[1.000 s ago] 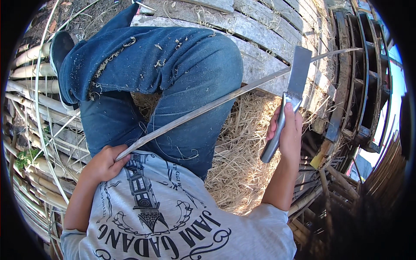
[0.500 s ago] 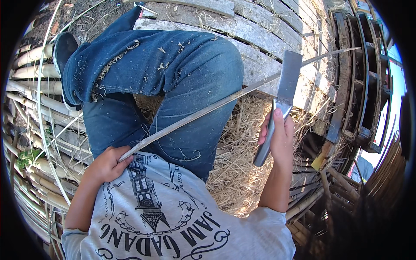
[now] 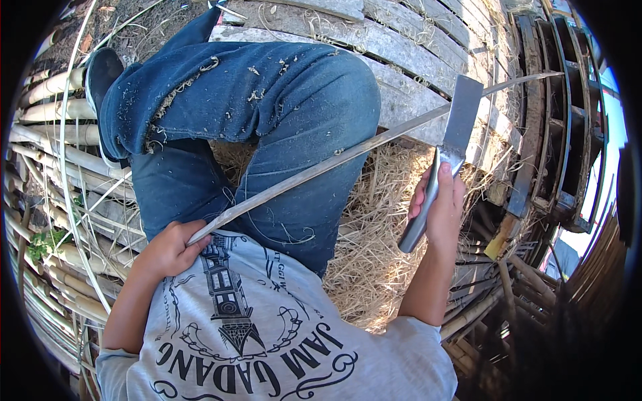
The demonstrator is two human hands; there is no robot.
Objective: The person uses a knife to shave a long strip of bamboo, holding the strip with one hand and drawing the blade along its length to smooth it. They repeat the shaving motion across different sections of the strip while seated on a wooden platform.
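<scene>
A long thin strip [image 3: 301, 176] is grasped at its lower-left end by the left hand [image 3: 176, 248] and laid across the jeans [image 3: 321, 87] toward the upper right. The broad-bladed knife [image 3: 463, 115], clenched in the right hand [image 3: 441, 200], has been shifted outward along the strip; scraping is apparently between strokes, though contact cannot be told.

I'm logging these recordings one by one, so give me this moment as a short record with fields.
Left grip: closed on the near end of a long strip
Right grip: closed around the handle of a metal knife
Strip position: slants across the jeans, passing behind the blade in view
Blade-strip contact: cannot tell
Jeans: dotted with curled shavings
Surroundings: straw-like litter, wooden planks, bamboo poles
</scene>
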